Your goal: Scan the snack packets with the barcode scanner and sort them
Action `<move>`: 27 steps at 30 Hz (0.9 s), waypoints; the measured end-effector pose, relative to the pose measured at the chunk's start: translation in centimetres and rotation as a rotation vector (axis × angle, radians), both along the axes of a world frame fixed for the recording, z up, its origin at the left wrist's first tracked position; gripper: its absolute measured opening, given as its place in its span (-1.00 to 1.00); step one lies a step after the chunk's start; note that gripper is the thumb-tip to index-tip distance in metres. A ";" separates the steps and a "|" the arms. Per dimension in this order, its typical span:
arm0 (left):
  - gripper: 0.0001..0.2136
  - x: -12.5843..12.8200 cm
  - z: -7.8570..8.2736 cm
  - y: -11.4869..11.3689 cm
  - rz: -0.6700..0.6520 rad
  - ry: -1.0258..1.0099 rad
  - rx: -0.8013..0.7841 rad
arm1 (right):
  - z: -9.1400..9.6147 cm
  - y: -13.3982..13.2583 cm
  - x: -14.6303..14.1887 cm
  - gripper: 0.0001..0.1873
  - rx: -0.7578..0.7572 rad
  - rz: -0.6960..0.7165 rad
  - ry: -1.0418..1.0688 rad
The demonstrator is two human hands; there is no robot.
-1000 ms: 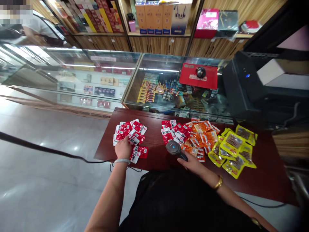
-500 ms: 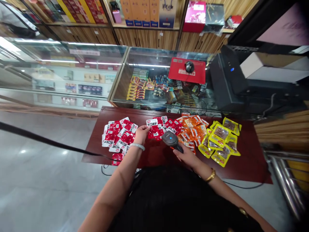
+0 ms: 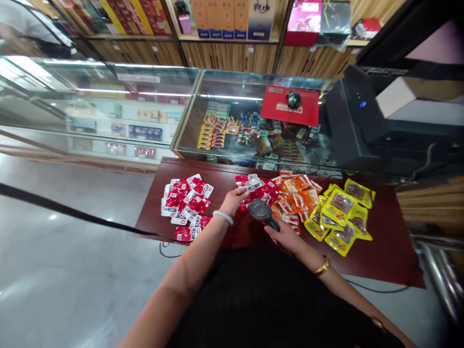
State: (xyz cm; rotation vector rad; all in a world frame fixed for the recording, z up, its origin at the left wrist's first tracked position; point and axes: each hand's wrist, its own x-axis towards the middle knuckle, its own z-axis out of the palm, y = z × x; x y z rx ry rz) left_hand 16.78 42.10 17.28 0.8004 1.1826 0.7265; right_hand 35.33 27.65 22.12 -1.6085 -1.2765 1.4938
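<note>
On a dark red-brown table [image 3: 380, 251] lie piles of small snack packets. My left hand [image 3: 235, 199], with a pale bangle on the wrist, pinches a red packet [image 3: 250, 182] lifted at the near edge of the middle red pile [image 3: 264, 191]. My right hand [image 3: 284, 236] grips the handle of a black barcode scanner [image 3: 261, 211], whose head sits just below that packet. A separate heap of red packets [image 3: 186, 205] lies to the left. Orange packets [image 3: 299, 193] and yellow packets [image 3: 342, 215] lie to the right.
A glass display counter [image 3: 203, 96] with goods inside stands behind the table. On it rest a red mouse pad [image 3: 275, 108] with a black mouse [image 3: 293, 99] and a black computer case [image 3: 353, 125]. A black cable [image 3: 72, 212] crosses the grey floor at left. Shelves of boxes line the back wall.
My left hand left the left heap of red packets, crossed to the middle pile and took hold of a packet there. The scanner stayed in my right hand.
</note>
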 end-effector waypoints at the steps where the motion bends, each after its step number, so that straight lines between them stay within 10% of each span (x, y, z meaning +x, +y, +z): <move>1: -0.51 -0.3 -0.2 -0.1 -0.027 0.021 0.018 | -0.2 0.0 0.0 -0.44 -0.007 0.004 0.003; 8: -0.76 -8.9 -0.3 -2.7 -0.111 0.672 0.235 | -1.0 0.4 -0.7 -0.42 -0.030 0.121 -0.045; 14: -0.54 -15.4 1.0 -8.2 -0.208 1.350 0.301 | -0.2 2.2 -3.0 -0.42 -0.044 0.326 -0.028; 19: -0.34 -16.0 0.0 -10.1 -0.325 1.408 0.312 | 0.2 2.7 -4.9 -0.42 -0.053 0.413 -0.046; 27: -0.48 -15.4 -2.6 -7.1 -0.333 1.292 0.460 | -0.5 1.9 -4.5 -0.38 -0.083 0.385 -0.083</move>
